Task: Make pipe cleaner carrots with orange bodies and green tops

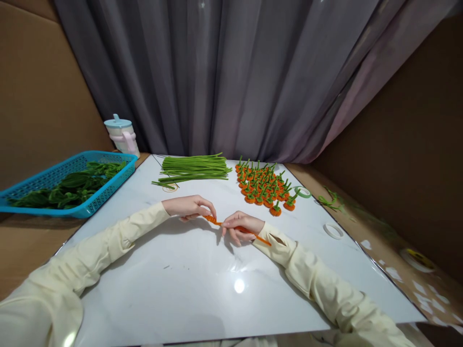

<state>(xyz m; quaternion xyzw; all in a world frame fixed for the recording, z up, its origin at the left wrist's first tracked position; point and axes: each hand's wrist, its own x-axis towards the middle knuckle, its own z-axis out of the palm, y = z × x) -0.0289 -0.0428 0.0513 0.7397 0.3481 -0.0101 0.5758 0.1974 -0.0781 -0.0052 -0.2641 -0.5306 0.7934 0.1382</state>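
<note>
Above the middle of the white board, both hands hold one orange pipe cleaner (264, 240). My left hand (191, 207) pinches its far end, where the strand looks wound into a small coil. My right hand (241, 226) grips the strand a little further along, and the loose tail runs back over my right wrist. Beyond the right hand stands a group of small orange pipe-cleaner pumpkins (275, 210) with green stems. Behind the left hand lies a pile of straight green pipe cleaners (195, 167).
A blue basket (87, 210) of green leaf shapes sits at the left, with a lidded cup (123, 137) behind it. Green tape (303, 193) and a white tape roll (333, 231) lie at the right. Paper scraps (393, 273) litter the right edge. A grey curtain (231, 77) hangs behind.
</note>
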